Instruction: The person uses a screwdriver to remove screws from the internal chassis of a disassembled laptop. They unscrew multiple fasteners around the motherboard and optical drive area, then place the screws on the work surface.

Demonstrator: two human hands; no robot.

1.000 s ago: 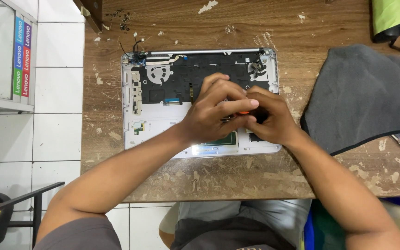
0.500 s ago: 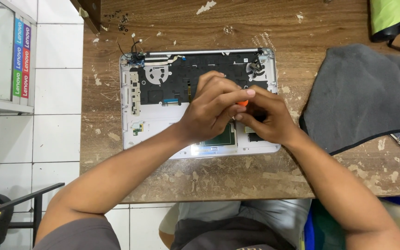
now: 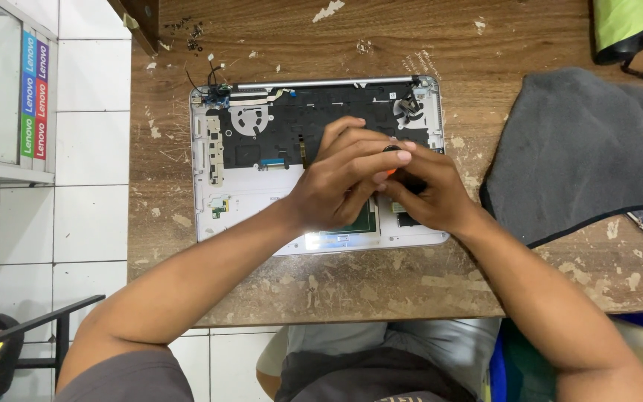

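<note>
Both hands are bunched together over the right-centre of an opened laptop chassis (image 3: 210,160), which lies with its long axis running left to right across the worn wooden table (image 3: 381,286). The left hand (image 3: 340,182) sits on top, fingers curled down and pinching at the black cap of a small tool with an orange handle (image 3: 390,170); only a sliver of orange and the dark round top show between the fingers, so it looks like a little screwdriver standing roughly upright, tip hidden. The right hand (image 3: 429,195) comes in from the right and wraps around the lower part of the same tool, fingers closed, touching the left hand.

So the tool is right under both hands, pointing down into the chassis just right of the trackpad area (image 3: 362,223). Neither hand has to travel; the left is higher on the tool, the right lower and nearer the board.

Around it: a fan cutout (image 3: 249,119) far left inside the chassis, a hinge part (image 3: 411,106) far right, loose wires (image 3: 213,78) at the far-left corner. A grey cloth (image 3: 586,149) lies well to the right, clear of the hands. Nothing blocks the work spot except the hands themselves, which hide it completely.
</note>
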